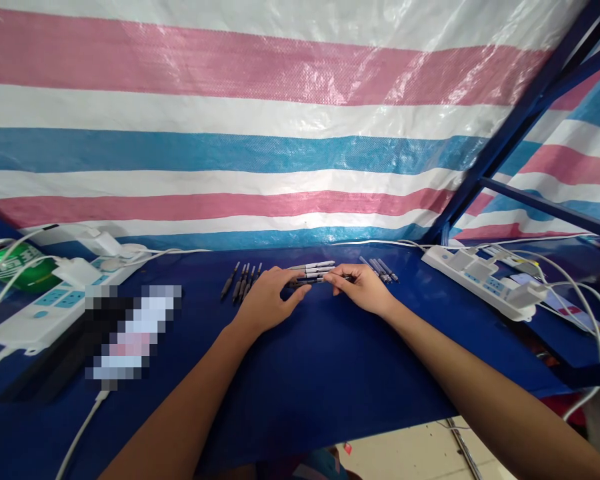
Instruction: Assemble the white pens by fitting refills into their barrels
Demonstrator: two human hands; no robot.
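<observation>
My left hand and my right hand meet over a dark pen lying on the blue table. Both pinch it, the left at its left end, the right at its right end. Just behind it lie two or three white pen barrels. Several dark thin pen parts lie in a row to the left of my left hand. More grey pen parts lie right of my right hand.
A white power strip with plugs and cables sits at the right. Another power strip lies at the left, beside a green can. A blurred-out object lies front left. A striped tarp and blue frame stand behind.
</observation>
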